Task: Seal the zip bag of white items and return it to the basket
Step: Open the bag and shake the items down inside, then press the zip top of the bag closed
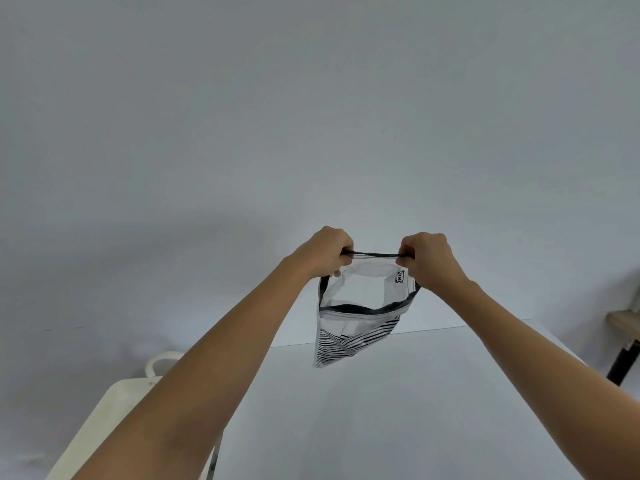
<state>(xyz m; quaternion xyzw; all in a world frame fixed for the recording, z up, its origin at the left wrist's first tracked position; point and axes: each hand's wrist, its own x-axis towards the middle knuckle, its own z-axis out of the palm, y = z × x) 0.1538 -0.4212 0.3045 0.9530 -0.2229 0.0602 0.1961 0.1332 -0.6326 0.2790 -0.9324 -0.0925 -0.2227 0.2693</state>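
I cannot see the white items inside the zip bag (360, 313); the see-through part only shows pale plastic, so I cannot tell what is in it. The basket (104, 420) is mostly hidden by my left arm and cut off at the bottom edge. I only see a cream side of it and a round loop handle (162, 362) at the top. At the far right, a wooden shelf (625, 323) with a dark leg is cut off too.

My left hand (325, 252) and my right hand (427, 259) are both curled tight, each one pinching an end of the bag's dark top strip. The strip runs straight across from one hand to the other, and that is the bag's long way at the top. I cannot see my fingertips well, as they tuck behind the plastic.

The bag is thin, soft and crinkly. It is clear up high, with a dark band across the middle and black and white stripes lower down. A small black logo sits near my right hand. The bag hangs down from my hands, up in the air over the white table (415, 410), not touching it. Its bottom corner points down and to the left. The mouth looks partly open below the strip, but I cannot be sure.

The basket is well apart from the bag, low on the left.
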